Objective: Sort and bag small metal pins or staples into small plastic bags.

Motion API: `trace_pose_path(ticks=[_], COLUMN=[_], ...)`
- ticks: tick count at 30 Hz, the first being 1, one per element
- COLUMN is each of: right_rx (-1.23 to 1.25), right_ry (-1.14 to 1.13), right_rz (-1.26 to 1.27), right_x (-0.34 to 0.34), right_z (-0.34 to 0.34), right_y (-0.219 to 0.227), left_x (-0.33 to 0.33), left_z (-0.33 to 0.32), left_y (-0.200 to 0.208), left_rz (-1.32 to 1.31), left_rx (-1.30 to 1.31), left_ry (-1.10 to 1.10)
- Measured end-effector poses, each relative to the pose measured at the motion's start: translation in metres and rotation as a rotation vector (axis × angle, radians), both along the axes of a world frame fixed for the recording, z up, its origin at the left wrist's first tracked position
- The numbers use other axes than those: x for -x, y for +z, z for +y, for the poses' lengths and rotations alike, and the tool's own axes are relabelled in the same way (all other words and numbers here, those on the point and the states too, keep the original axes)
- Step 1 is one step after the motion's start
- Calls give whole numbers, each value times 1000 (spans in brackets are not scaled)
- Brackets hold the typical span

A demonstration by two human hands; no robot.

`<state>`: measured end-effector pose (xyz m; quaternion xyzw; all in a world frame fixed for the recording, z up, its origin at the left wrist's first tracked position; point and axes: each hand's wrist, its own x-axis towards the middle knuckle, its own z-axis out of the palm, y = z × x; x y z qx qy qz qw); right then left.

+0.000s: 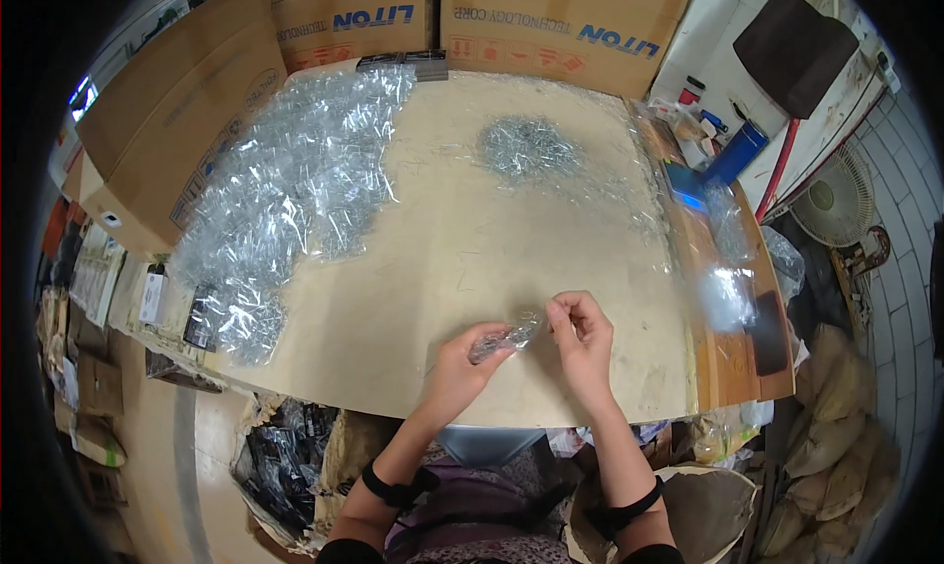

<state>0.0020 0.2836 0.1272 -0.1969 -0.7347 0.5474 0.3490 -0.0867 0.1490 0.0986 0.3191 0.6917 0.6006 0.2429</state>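
Note:
Near the table's front edge, my left hand (462,365) is closed round a small bunch of clear plastic pieces (500,344). Their shiny end points toward my right hand (582,346), which is a little apart from them. The thumb and forefinger of that hand are pinched together; whatever is between them is too small to make out. Farther back on the table lies a loose heap of thin silvery wire pieces (531,149). A large mound of clear plastic pieces (305,171) covers the table's left side.
Cardboard boxes (560,23) wall off the back and left of the table (423,279). Along the right edge stand a small scale with a lit display (686,186), a blue can (737,151) and a dark phone-like slab (771,333). An open sack of dark pieces (290,461) sits below.

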Motion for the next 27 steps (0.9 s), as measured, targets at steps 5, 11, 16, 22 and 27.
trace_pose_path(ticks=[5,11,16,22,27], right_rx=[468,-17,477,318,280], right_ry=[-39,238,-45,-91,209], right_rz=[201,-231,105,198,-123], right_x=[3,-3,3,14,-6], right_z=[3,0,11,17,22], right_y=[-1,2,-3,-13,-15], left_x=[1,0,0,1,4], left_z=[-2,-4,1,1,-1], left_y=[-7,-8,-11,-22,-25], left_rz=[-85,-67,-101,-120,-138], left_rx=[26,-29,-20,-62,-51], left_ry=[15,0,37,92,74])
